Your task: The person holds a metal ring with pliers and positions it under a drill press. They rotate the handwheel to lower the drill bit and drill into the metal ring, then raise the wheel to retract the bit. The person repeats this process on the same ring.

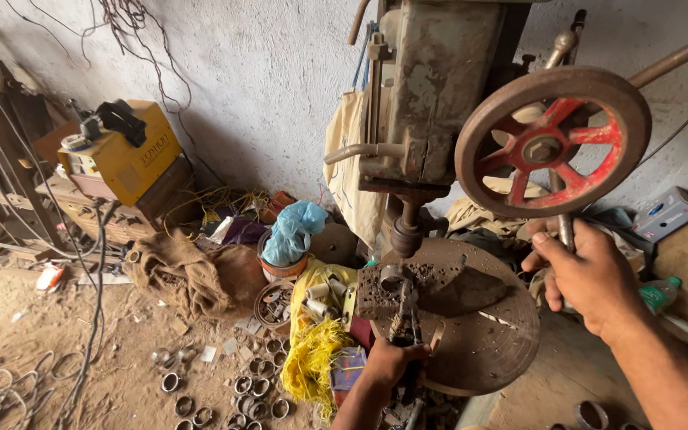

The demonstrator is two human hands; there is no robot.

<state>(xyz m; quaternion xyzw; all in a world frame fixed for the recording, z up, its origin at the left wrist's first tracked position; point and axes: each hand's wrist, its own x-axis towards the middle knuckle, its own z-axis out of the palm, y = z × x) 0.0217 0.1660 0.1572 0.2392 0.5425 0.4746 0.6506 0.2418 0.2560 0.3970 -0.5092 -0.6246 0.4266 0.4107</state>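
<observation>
My left hand [392,362] is clenched on the handles of the pliers [404,322] that pin a small metal ring [392,276] on the round drill-press surface [483,350], right under the spindle [406,231]. My right hand [587,275] is wrapped around the feed lever [564,227] below the red-spoked wheel [551,143]. If my pliers grip slackens, I judge the ring could spin or jump loose, close to my fingers.

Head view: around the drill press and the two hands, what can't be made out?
- Drill press top: cut off by the upper edge.
- Tool gripped by the left hand: hidden by the fingers, lower end cut off by the bottom edge.
- Lever in the right hand: grip covered by the fingers.
- Drill tip: too small to tell.
</observation>
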